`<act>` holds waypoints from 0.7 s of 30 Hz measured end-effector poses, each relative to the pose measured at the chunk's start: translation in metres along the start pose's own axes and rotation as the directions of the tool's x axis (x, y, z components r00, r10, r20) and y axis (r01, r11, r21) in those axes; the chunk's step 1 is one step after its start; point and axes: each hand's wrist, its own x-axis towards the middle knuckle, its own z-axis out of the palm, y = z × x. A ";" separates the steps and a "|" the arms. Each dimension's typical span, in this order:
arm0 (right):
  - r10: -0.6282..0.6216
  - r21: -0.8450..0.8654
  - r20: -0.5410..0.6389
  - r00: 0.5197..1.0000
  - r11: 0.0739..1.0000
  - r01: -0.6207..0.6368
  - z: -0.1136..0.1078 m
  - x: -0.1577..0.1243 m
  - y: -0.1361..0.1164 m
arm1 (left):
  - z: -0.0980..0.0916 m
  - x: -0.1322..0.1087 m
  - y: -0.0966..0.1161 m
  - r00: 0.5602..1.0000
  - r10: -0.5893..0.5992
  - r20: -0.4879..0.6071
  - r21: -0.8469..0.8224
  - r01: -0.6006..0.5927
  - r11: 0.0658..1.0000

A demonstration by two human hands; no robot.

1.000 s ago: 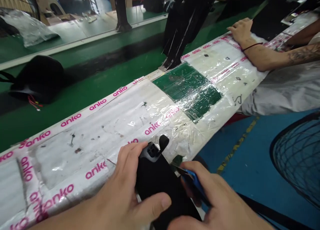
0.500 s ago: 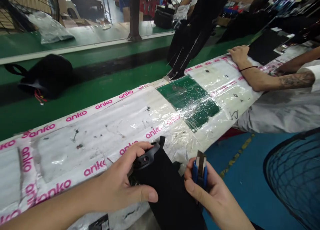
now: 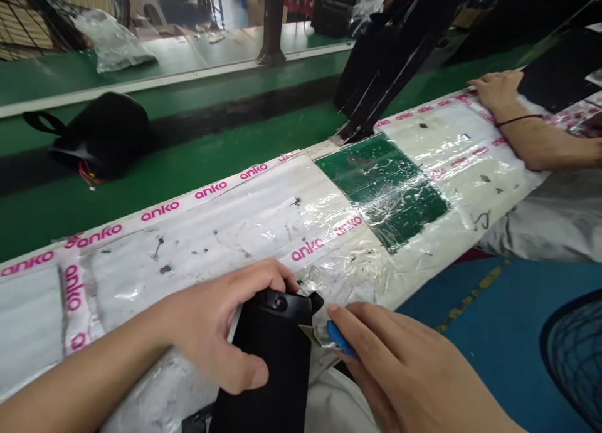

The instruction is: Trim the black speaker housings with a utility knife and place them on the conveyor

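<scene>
My left hand (image 3: 221, 323) grips the top end of a black cylindrical speaker (image 3: 270, 364), its thumb on the dark cloth side and its fingers over the plastic end cap. A small black strap tab sticks out at the cap's right corner. In my right hand (image 3: 390, 358) is a blue utility knife (image 3: 339, 340), held with its blade pointing left. The blade tip lies at the speaker's right edge, just below the cap; whether it touches the cloth I cannot tell. The speaker's lower end runs out of view.
A second black speaker (image 3: 101, 135) with a strap loop and red wires lies on the green conveyor belt (image 3: 197, 145). Tape marked "anko" edges the worktop (image 3: 254, 223). A dark post (image 3: 399, 57) rises beyond it. At right are a co-worker's arm (image 3: 531, 129) and a mesh basket (image 3: 576, 358).
My right hand has turned over, bringing the knife blade from upright to pointing left at the speaker's edge. The speaker has tilted more upright in my left hand. The view has shifted slightly right.
</scene>
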 end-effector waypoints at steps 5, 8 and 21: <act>-0.063 -0.064 0.065 0.996 0.996 0.067 0.004 0.004 0.006 | 0.000 0.004 -0.004 1.000 0.004 -0.023 0.002 -0.004 1.000; -0.058 -0.045 0.033 0.998 0.997 0.059 0.005 0.004 0.005 | 0.001 0.004 -0.005 0.999 0.005 -0.042 -0.011 -0.005 1.000; -0.053 0.053 0.181 0.982 0.998 0.045 -0.004 0.001 0.002 | -0.002 0.002 -0.006 1.000 0.003 -0.019 -0.005 -0.003 1.000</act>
